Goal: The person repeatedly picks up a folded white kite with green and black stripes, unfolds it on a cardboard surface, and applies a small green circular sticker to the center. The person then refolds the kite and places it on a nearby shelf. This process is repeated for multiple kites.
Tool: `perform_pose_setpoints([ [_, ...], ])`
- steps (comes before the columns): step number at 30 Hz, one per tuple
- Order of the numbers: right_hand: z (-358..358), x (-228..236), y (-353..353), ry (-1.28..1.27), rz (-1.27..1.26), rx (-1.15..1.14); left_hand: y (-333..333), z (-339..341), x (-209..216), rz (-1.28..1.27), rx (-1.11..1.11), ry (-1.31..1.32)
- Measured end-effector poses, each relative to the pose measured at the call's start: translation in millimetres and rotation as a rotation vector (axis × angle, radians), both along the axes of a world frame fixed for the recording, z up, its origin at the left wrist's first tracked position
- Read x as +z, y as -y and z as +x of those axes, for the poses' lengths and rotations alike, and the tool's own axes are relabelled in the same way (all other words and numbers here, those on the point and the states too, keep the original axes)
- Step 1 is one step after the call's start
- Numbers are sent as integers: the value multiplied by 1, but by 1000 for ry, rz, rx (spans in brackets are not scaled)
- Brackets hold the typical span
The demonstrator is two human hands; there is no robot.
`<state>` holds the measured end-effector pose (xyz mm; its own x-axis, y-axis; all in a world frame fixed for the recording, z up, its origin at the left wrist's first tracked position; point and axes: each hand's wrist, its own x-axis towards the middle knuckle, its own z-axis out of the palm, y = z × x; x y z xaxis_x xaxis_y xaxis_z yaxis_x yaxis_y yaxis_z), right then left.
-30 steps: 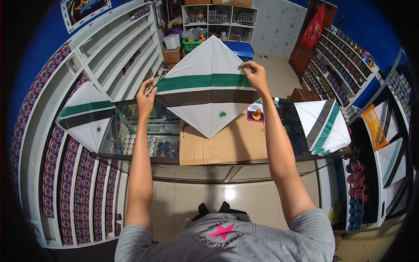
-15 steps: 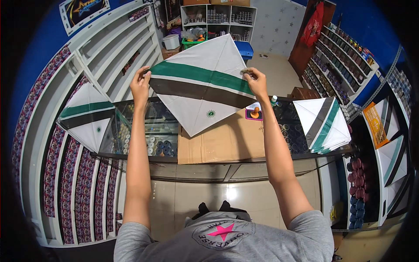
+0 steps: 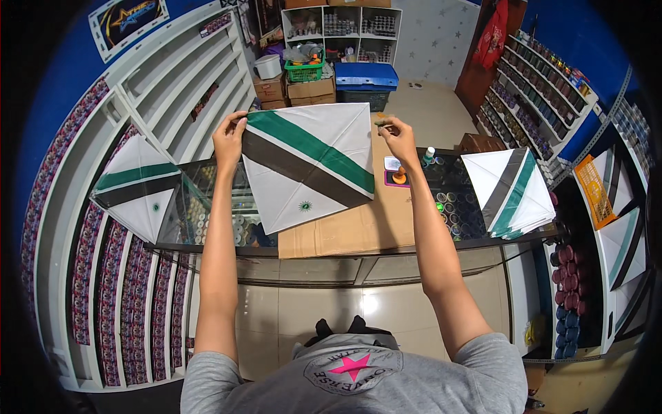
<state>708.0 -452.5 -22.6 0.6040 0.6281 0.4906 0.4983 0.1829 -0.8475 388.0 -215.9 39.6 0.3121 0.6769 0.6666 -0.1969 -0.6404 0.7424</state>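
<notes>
A diamond-shaped white kite [image 3: 289,176] with a green band, a dark band and a small green emblem hangs tilted over the counter. My left hand [image 3: 229,134] pinches its upper left corner. Just beyond the kite's right edge is my right hand [image 3: 398,140], apart from it, with bent fingers slightly spread and nothing visible in them. Beneath the kite, a brown cardboard sheet [image 3: 338,238] covers part of the glass counter. An orange-handled stamp [image 3: 399,175] stands on a small pad beside my right wrist, near a small white-capped green bottle [image 3: 429,156].
A stack of similar kites [image 3: 514,196] lies at the counter's right end. Another kite [image 3: 138,183] leans at the left end. White shelves [image 3: 186,83] line the left wall. Beyond the counter stand a blue-lidded bin [image 3: 365,77] and a green basket [image 3: 304,69].
The kite has come down and turned clockwise, its emblem shifting left. My right hand has let go of its edge, while my left still grips the corner.
</notes>
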Motion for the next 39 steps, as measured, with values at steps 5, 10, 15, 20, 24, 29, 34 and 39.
perform_pose_setpoints([
  [5, -5, 14, -5, 173, 68, 0, 5, 2, 3, 1, -1, -28],
  [10, -5, 32, -14, 161, 32, 72, 5, 5, 2, -6, -29, -20],
  [15, 2, 36, -19, 111, -3, 125, 10, 5, 5, -4, -18, -22],
  [20, 0, 43, -21, 116, -14, 136, 16, -3, 11, -7, -1, -9],
  [24, -2, 50, -28, 139, 62, 176, 22, -15, 19, 8, 21, 44],
  [29, -22, 58, -43, 189, 96, 194, 24, -42, 23, -22, 76, 109],
  [34, -44, 61, -69, 194, 84, 235, 19, -78, 26, -19, 157, 88],
  [39, -84, 60, -98, 210, 79, 289, 4, -127, 20, -2, 210, 70],
])
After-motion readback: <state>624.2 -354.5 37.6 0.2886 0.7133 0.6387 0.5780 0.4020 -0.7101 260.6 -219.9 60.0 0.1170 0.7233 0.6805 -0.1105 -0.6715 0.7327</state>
